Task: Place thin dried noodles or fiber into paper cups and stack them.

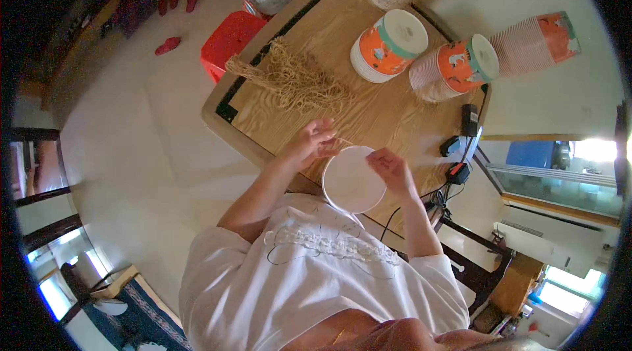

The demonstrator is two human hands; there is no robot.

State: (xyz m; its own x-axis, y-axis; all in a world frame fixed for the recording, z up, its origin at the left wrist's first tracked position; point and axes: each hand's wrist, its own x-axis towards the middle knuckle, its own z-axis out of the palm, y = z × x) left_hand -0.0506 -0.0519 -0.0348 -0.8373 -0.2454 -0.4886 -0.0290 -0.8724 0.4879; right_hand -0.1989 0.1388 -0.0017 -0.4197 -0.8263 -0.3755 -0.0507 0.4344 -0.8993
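A white round paper bucket (354,183) is close against my body at the table's near edge, its pale round face turned up toward me. My right hand (390,170) is closed at its upper right rim, fingertips bent over the edge. By the upper left rim is my left hand (313,142), fingers bent together around a thin strand of twine (343,141) that runs toward the bucket. The strand's far end is hard to make out. Beyond my left hand, a loose tan bundle of twine (296,81) lies spread across the wooden table (388,111).
Stacked orange-and-white paper buckets (384,48) stand at the far right, with another stack (461,65) beside them. Black power adapters (469,119) and cables sit along the right edge. A red stool (230,38) is on the floor past the left edge.
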